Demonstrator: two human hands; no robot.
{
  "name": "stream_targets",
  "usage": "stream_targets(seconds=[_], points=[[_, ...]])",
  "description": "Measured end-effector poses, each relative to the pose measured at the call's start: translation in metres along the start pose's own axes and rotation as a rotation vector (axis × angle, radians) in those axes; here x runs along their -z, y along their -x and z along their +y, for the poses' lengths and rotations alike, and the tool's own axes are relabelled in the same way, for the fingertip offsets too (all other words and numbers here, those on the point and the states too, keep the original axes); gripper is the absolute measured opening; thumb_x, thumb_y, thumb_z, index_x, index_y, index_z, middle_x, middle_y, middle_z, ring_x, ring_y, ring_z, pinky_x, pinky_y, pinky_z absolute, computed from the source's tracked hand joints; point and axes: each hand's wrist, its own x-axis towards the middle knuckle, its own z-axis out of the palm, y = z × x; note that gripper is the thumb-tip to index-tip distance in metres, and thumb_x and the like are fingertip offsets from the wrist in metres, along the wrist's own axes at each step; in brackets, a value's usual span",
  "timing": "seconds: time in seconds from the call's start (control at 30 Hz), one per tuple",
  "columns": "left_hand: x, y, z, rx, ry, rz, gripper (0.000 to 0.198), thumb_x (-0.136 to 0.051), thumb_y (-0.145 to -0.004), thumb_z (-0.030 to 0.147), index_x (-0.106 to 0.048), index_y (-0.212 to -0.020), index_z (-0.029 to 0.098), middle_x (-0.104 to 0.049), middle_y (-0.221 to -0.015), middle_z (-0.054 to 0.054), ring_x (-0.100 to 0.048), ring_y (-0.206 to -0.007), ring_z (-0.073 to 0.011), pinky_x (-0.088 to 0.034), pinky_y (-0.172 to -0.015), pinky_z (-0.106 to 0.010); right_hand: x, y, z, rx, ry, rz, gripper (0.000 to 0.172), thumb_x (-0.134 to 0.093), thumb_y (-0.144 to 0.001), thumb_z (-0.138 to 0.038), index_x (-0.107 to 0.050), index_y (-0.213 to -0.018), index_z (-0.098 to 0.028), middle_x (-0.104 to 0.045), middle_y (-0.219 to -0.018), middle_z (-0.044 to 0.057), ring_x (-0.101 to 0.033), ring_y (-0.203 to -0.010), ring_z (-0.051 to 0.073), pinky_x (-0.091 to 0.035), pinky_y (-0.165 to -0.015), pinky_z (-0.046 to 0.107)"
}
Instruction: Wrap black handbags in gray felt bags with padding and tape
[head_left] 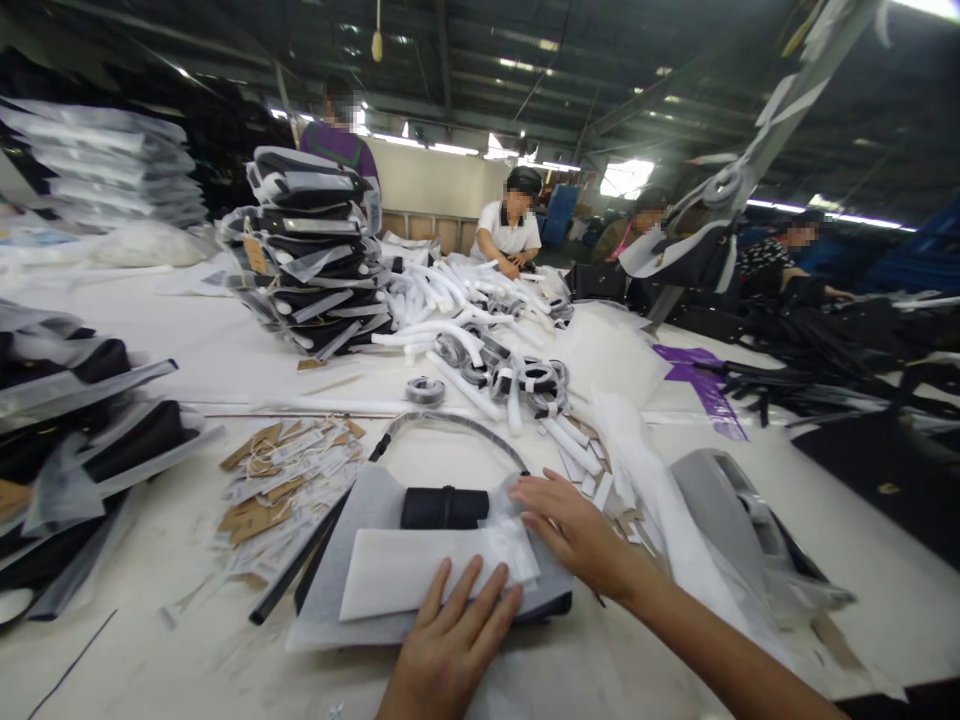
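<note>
In front of me a dark handbag lies flat, mostly covered by thin white wrapping paper [322, 610]. Its wrapped handle [450, 420] arches away from me. On the paper rest a small black rolled piece [445, 508] with a band round its middle and a white rectangular foam sheet [405, 575]. My left hand [457, 625] lies with fingers spread on the sheet's lower edge. Over the right side of the paper, my right hand [562, 525] has its fingers stretched out, near a crumpled translucent piece [514, 550]. A black strap [300, 560] runs along the bag's left side.
Paper tags [285, 490] are heaped to the left. Stacked wrapped bags [307, 260] stand behind, near white foam tubes [442, 300] and coiled straps [525, 380]. A grey tape dispenser [735, 530] sits at right. Several people work farther off, one in a white shirt [510, 230].
</note>
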Motion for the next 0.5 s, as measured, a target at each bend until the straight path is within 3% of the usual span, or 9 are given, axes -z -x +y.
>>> stream_targets(seconds=[0.07, 0.13, 0.27, 0.33, 0.4, 0.5], points=[[0.004, -0.001, -0.002, -0.019, 0.005, -0.031, 0.038, -0.036, -0.104, 0.027, -0.059, -0.133, 0.030, -0.049, -0.148, 0.007, -0.047, -0.135, -0.0198, -0.012, -0.125, -0.047, 0.006, 0.034, -0.014, 0.038, -0.027, 0.175, 0.029, -0.048, -0.100, -0.022, -0.061, -0.126, -0.025, -0.069, -0.121, 0.007, -0.061, -0.118, 0.019, -0.045, -0.108, 0.039], [0.010, -0.004, -0.003, -0.046, -0.004, -0.101, 0.039, -0.034, -0.104, 0.024, -0.056, -0.136, 0.029, -0.050, -0.148, 0.006, -0.049, -0.133, -0.0189, -0.013, -0.125, -0.045, 0.004, 0.070, -0.029, 0.134, -0.042, 0.188, 0.032, -0.055, -0.098, -0.022, -0.058, -0.129, -0.026, -0.072, -0.117, 0.005, -0.063, -0.116, 0.017, -0.050, -0.103, 0.032], [0.019, -0.008, -0.004, -0.036, 0.018, -0.191, 0.042, -0.030, -0.105, 0.024, -0.050, -0.141, 0.027, -0.049, -0.148, 0.006, -0.048, -0.134, -0.0195, -0.020, -0.123, -0.044, -0.020, 0.117, -0.050, 0.305, 0.019, -0.146, 0.058, -0.063, -0.093, -0.045, -0.046, -0.143, -0.018, -0.062, -0.135, 0.009, -0.052, -0.131, 0.023, -0.041, -0.114, 0.040], [0.021, -0.008, -0.003, -0.013, 0.048, -0.225, 0.043, -0.028, -0.105, 0.026, -0.047, -0.143, 0.027, -0.048, -0.149, 0.006, -0.047, -0.135, -0.0205, -0.025, -0.121, -0.045, -0.038, 0.126, -0.055, 0.305, 0.059, -0.250, 0.060, -0.058, -0.096, -0.045, -0.043, -0.146, -0.016, -0.053, -0.144, 0.011, -0.045, -0.137, 0.026, -0.036, -0.117, 0.046], [0.021, -0.007, -0.002, -0.003, 0.065, -0.246, 0.044, -0.026, -0.105, 0.025, -0.045, -0.144, 0.027, -0.047, -0.149, 0.006, -0.046, -0.135, -0.0210, -0.028, -0.119, -0.045, -0.056, 0.129, -0.057, 0.302, 0.068, -0.208, 0.046, -0.053, -0.100, -0.028, -0.047, -0.143, -0.016, -0.054, -0.143, 0.010, -0.044, -0.137, 0.025, -0.038, -0.115, 0.045], [0.021, -0.007, -0.002, -0.016, 0.061, -0.255, 0.045, -0.025, -0.104, 0.021, -0.044, -0.145, 0.027, -0.047, -0.150, 0.006, -0.045, -0.135, -0.0210, -0.027, -0.119, -0.045, -0.075, 0.128, -0.061, 0.321, -0.013, -0.012, 0.034, -0.045, -0.099, -0.011, -0.059, -0.130, -0.016, -0.067, -0.128, 0.007, -0.055, -0.128, 0.020, -0.043, -0.112, 0.038]])
